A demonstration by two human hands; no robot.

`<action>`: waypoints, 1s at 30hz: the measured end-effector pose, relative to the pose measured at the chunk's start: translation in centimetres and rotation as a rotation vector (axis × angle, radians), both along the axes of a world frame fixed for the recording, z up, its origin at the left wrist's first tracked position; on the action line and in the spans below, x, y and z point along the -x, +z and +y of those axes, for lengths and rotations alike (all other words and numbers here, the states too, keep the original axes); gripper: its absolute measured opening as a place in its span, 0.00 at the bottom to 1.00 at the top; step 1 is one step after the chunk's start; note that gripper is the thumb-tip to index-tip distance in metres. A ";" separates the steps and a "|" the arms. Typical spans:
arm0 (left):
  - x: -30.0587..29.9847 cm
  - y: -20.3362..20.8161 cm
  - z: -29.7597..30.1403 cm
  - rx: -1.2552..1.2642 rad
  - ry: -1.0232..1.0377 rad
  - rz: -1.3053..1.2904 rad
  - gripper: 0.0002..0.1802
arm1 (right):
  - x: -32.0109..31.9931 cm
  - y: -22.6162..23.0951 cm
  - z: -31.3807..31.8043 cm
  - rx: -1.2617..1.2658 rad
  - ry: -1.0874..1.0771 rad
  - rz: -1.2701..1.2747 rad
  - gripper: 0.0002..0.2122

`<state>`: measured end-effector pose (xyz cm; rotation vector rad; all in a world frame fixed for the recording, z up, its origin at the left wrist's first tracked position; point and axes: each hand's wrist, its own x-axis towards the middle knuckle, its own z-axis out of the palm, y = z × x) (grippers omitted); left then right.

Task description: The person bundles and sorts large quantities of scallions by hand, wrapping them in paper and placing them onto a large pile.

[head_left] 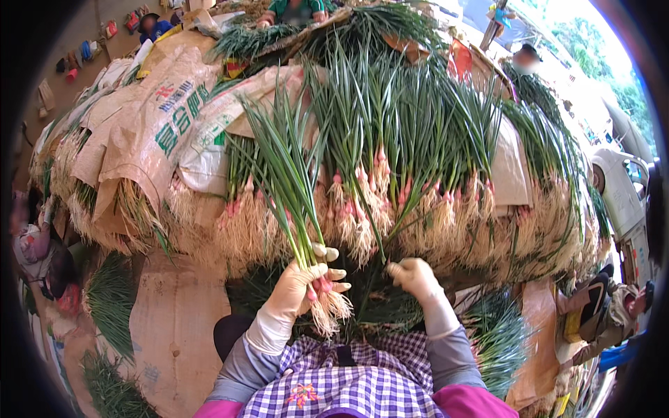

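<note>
My left hand (296,284), in a pale glove, is closed around a small bunch of green garlic (304,240). Its long leaves point up and away, while pink bulbs and stringy pale roots hang below the fingers. To the right, my gloved right hand (416,279) has its fingers curled into a pinch in front of the pile. A thin green leaf ends close by its fingertips; whether they grip it I cannot make out. Directly beyond both hands, a large heap of green garlic (425,132) lies with roots toward me.
Woven sacks (157,115) cover the heap's left part. Loose green leaves (111,299) lie on the floor at left, and more bunches (498,334) sit at my right. Other people work around the heap; a white vehicle (624,191) stands at far right.
</note>
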<state>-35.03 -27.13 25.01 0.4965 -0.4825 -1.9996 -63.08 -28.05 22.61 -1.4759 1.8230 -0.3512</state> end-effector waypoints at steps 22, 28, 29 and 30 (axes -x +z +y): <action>4.4 0.2 3.6 0.222 -0.020 -0.436 0.02 | -9.5 3.9 3.9 0.577 0.041 -0.105 0.11; 1.1 -0.2 4.3 0.088 -0.173 -0.297 0.09 | -5.6 2.2 2.8 0.078 0.306 -0.105 0.17; 0.2 -0.1 3.7 0.121 -0.217 -0.455 0.11 | -6.3 2.1 2.8 0.036 0.265 -0.327 0.17; 0.2 0.1 3.7 0.119 -0.244 -0.411 0.11 | -6.9 2.6 3.2 -0.005 0.208 -0.533 0.18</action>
